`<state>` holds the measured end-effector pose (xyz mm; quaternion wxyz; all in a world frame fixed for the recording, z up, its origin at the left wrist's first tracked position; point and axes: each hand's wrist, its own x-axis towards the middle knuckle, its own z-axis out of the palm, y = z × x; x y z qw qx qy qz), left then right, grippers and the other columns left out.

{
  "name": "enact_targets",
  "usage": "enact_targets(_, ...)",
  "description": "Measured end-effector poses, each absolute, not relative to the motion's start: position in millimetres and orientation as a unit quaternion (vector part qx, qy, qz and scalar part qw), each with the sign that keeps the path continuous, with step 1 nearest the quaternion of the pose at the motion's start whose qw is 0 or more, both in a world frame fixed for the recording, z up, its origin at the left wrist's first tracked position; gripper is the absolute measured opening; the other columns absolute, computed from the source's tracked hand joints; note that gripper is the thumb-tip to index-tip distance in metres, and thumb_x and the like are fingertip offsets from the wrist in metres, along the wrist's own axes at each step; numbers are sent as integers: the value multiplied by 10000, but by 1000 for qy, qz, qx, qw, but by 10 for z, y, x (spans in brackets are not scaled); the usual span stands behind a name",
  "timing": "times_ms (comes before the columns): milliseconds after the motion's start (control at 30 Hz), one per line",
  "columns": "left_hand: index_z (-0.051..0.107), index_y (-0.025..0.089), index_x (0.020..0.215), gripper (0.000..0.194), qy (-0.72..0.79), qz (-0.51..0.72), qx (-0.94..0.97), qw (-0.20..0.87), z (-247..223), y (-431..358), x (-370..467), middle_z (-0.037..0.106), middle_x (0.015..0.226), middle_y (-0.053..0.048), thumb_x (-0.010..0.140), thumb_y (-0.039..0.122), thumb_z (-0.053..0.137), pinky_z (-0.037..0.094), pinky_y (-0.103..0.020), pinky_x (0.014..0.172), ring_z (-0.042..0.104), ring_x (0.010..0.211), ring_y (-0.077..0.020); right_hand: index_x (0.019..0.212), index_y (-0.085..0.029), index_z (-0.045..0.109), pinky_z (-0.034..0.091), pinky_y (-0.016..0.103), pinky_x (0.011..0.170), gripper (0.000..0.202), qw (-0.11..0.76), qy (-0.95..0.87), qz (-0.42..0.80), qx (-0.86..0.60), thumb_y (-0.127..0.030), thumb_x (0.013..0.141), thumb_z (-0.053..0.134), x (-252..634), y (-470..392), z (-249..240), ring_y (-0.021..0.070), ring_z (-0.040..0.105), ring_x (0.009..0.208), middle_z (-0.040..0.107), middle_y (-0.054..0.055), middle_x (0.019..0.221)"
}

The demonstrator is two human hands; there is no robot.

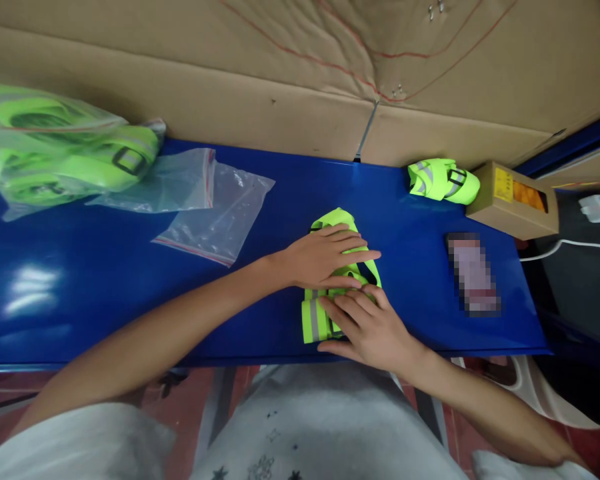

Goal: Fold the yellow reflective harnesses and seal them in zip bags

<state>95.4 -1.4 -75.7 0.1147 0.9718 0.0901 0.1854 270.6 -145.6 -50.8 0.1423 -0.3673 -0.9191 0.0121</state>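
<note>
A neon-yellow strap with grey reflective stripes (314,321) lies bunched on the blue table (265,300), close to its front edge. Across its upper part rests my left hand (325,257), palm down with the fingers spread. My right hand (365,320) lies over the lower part, its fingers apart and slightly bent, the thumb towards the table edge. The fingertips of the two hands nearly meet. Much of the folded strap is hidden under both hands.
At the left lies a plastic bag of yellow straps (70,153), beside clear zip bags (220,213). A rolled yellow strap (443,180) sits at the back right next to a cardboard box (495,200). A blurred-out phone (475,273) lies right. Cardboard (230,107) lines the back.
</note>
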Motion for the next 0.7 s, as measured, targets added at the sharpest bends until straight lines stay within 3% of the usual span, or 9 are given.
enact_targets(133, 653, 141, 1335, 555, 92, 177, 977, 76, -763, 85, 891, 599, 1421, -204, 1016, 565, 491, 361, -493, 1218, 502, 1414, -338, 1347, -113, 626, 369, 405, 928, 589, 139, -921, 12, -364, -590, 1021, 512, 2708, -1459, -518, 237, 598, 1024, 738, 97, 1110)
enact_targets(300, 678, 168, 1303, 479, 92, 178, 974, 102, -759, 168, 869, 606, 1416, -173, 1005, 520, 550, 324, -484, 1256, 469, 1454, -316, 1385, -217, 607, 362, 408, 906, 573, 123, -929, 2, -348, -629, 992, 538, 2717, -1461, -513, 245, 591, 1029, 720, 80, 1129)
enact_targets(533, 706, 199, 1089, 314, 196, 199, 954, 109, -791, 222, 937, 619, 1362, -116, 1024, 458, 540, 11, -683, 1269, 512, 1406, -293, 1346, -222, 629, 364, 427, 942, 482, 109, -933, -29, -342, -563, 1023, 522, 2660, -1483, -513, 243, 572, 1028, 710, 78, 1120)
enact_targets(633, 689, 209, 1111, 193, 208, 206, 952, 90, -735, 103, 996, 607, 1383, -116, 1029, 305, 543, -23, -750, 1226, 466, 1446, -302, 1308, -236, 643, 351, 455, 976, 443, 117, -933, -24, -340, -553, 1013, 547, 2632, -1487, -529, 245, 563, 1034, 697, 70, 1102)
enact_targets(700, 674, 228, 1186, 248, 198, 217, 954, 54, -692, 10, 1035, 595, 1414, -108, 1021, 157, 502, -45, -782, 1199, 406, 1491, -309, 1265, -267, 655, 323, 490, 1033, 397, 131, -928, -10, -348, -551, 1002, 567, 2619, -1486, -540, 260, 548, 1112, 689, 61, 1096)
